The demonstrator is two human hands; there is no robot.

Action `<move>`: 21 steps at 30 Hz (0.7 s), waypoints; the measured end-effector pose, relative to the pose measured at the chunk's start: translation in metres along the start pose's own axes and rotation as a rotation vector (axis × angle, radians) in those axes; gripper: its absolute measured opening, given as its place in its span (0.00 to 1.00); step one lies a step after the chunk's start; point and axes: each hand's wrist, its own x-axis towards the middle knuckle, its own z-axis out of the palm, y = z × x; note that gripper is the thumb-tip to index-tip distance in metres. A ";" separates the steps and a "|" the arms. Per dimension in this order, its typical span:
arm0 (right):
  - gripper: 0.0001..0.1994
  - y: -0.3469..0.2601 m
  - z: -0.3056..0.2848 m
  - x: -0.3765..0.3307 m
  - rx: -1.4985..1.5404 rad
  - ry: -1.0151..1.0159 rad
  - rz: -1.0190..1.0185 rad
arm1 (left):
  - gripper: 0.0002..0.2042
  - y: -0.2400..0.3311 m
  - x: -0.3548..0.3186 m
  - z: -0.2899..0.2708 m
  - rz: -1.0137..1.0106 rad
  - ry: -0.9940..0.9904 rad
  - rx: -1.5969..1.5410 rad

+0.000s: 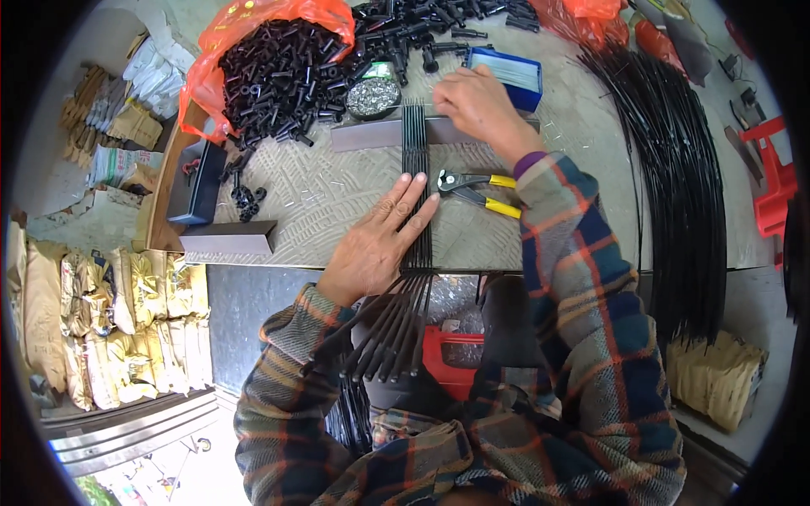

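Observation:
My left hand (381,244) lies flat with its fingers stretched across a row of thin black rods (416,152), pressing them to the table. The rods run side by side toward me, and their thicker ends fan out past the table's front edge. Their far ends cross a grey metal angle bar (364,135). Just right of the far ends, my right hand (479,108) is closed with bent fingers; what they hold, if anything, is hidden. Behind it stands a blue box (535,99) of thin pale pins. Yellow-handled cutting pliers (474,190) rest beside the rods.
An orange bag (198,88) of black tubular parts (278,80) fills the back left, near a round container of small shiny bits (373,97). More black rods (679,185) hang over the right edge. At left are a dark tray (197,185) and another angle bar (228,241).

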 end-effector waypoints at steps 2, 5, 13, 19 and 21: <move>0.03 -0.001 0.003 0.003 0.032 0.027 -0.021 | 0.34 0.001 -0.003 -0.002 0.005 0.001 0.010; 0.07 0.026 -0.003 0.000 -0.062 0.238 -0.092 | 0.33 0.007 0.002 -0.003 -0.012 0.023 0.227; 0.05 0.073 -0.016 -0.015 -0.020 0.048 0.489 | 0.34 0.008 -0.016 0.001 0.036 0.005 0.008; 0.04 0.073 -0.016 -0.016 -0.170 0.161 0.391 | 0.43 0.014 -0.018 0.001 0.053 0.068 0.031; 0.05 0.070 -0.018 -0.015 -0.210 0.214 0.345 | 0.44 0.015 -0.017 0.002 0.050 0.077 0.044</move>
